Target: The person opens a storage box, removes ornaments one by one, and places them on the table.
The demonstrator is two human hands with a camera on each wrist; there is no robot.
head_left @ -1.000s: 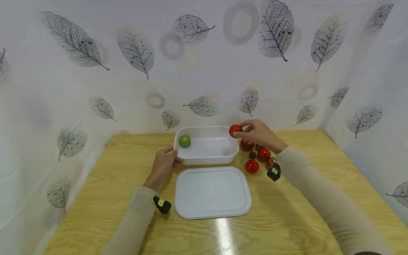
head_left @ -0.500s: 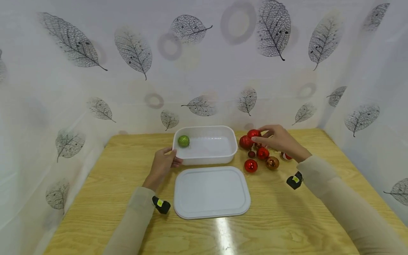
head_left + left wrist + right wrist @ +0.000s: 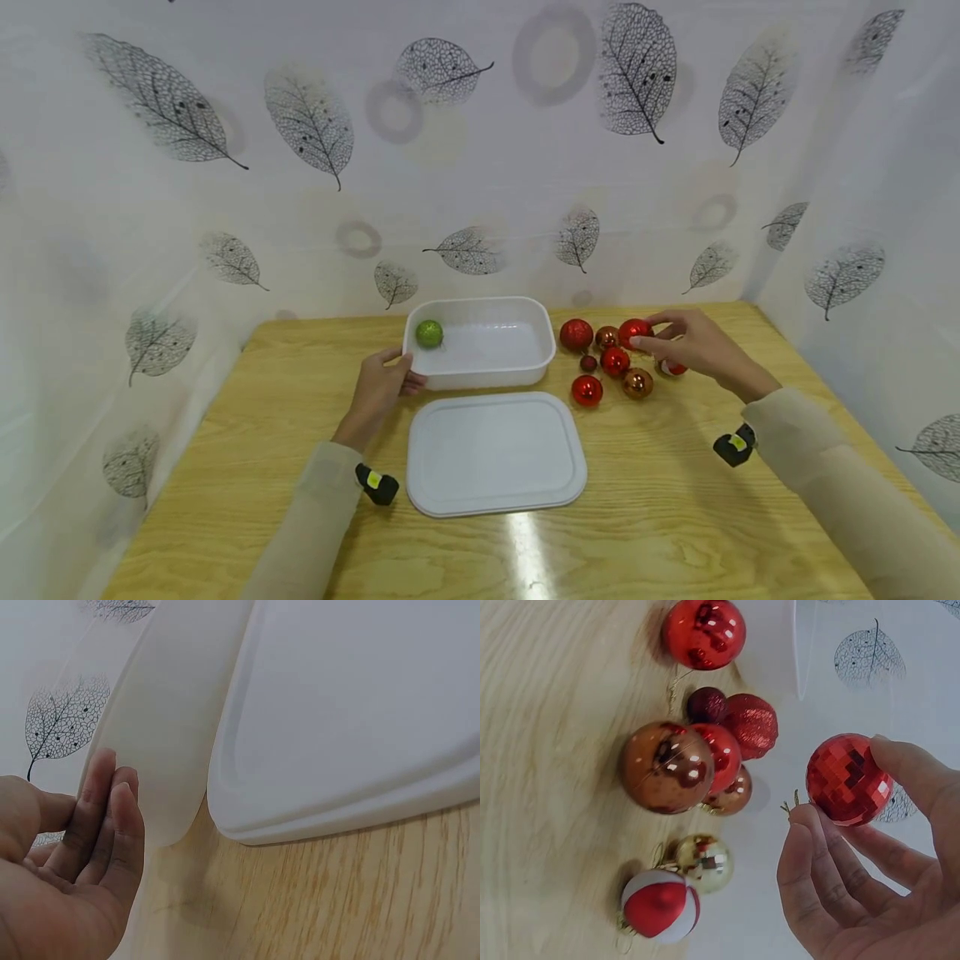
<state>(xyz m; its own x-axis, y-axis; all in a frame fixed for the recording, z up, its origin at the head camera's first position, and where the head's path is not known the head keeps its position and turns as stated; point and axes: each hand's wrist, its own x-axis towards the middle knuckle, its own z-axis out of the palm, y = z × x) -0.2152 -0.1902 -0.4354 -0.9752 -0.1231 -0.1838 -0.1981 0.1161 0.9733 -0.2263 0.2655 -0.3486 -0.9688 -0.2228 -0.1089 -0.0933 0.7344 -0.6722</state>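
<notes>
My right hand (image 3: 697, 342) pinches a red mirror-tiled Christmas bauble (image 3: 850, 780) between thumb and fingers, above the table at the right side of a group of baubles. In the right wrist view the bauble's gold loop sticks out near the fingertips. At the left front corner of a white plastic container (image 3: 480, 379), my left hand (image 3: 377, 387) grips the wall, its thumb by the rim and its fingers along the outside. A green glittery bauble (image 3: 429, 333) lies inside the container at the left. The white lid (image 3: 497, 454) rests flat on the table just in front.
Right of the container lie a glittery red bauble (image 3: 576, 335), a shiny red one (image 3: 587, 391), a copper one (image 3: 637, 383) and several more. A red-and-white bauble (image 3: 660, 907) and a gold one (image 3: 705, 862) sit apart from them. Leaf-printed cloth (image 3: 480, 167) hangs behind the wooden table (image 3: 262, 500).
My right hand has carried the red mirror-tiled bauble rightward from the container's right rim, past the other baubles. My left hand has stayed at the container's corner.
</notes>
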